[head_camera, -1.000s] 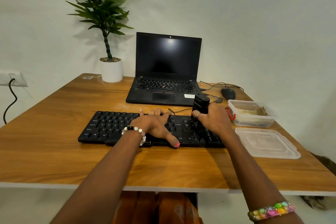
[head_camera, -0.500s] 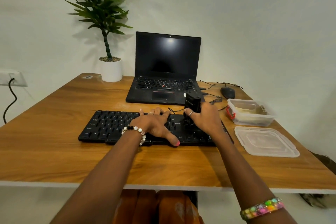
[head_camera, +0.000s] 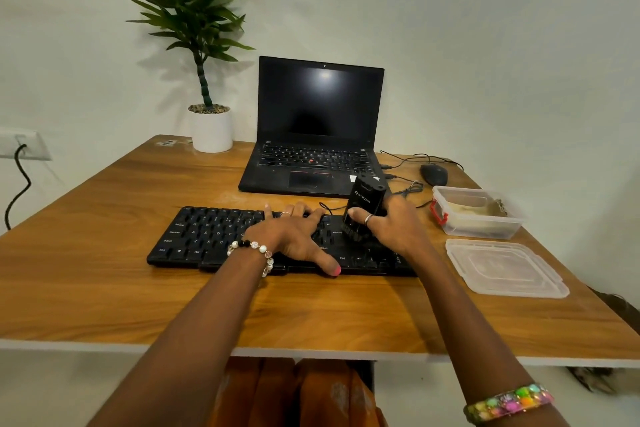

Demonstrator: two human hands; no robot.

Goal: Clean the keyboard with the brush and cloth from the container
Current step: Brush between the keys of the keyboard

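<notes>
A black keyboard (head_camera: pixel 207 239) lies across the middle of the wooden desk. My left hand (head_camera: pixel 294 236) rests flat on its centre with fingers spread and the thumb at the front edge. My right hand (head_camera: pixel 394 225) grips a black block-shaped brush (head_camera: pixel 365 205), held upright with its bristles down on the keys right of centre. The clear plastic container (head_camera: pixel 478 229) stands open to the right of the keyboard with a pale cloth (head_camera: pixel 464 210) inside it.
The container's clear lid (head_camera: pixel 505 267) lies at the desk's right front. Behind the keyboard stands an open black laptop (head_camera: pixel 318 135), with a black mouse (head_camera: pixel 434 174) and cables to its right. A potted plant (head_camera: pixel 211 130) stands at the back left.
My right hand moved the brush left along the keys from the right end, then a little back to the right. My left hand has stayed on the keyboard.
</notes>
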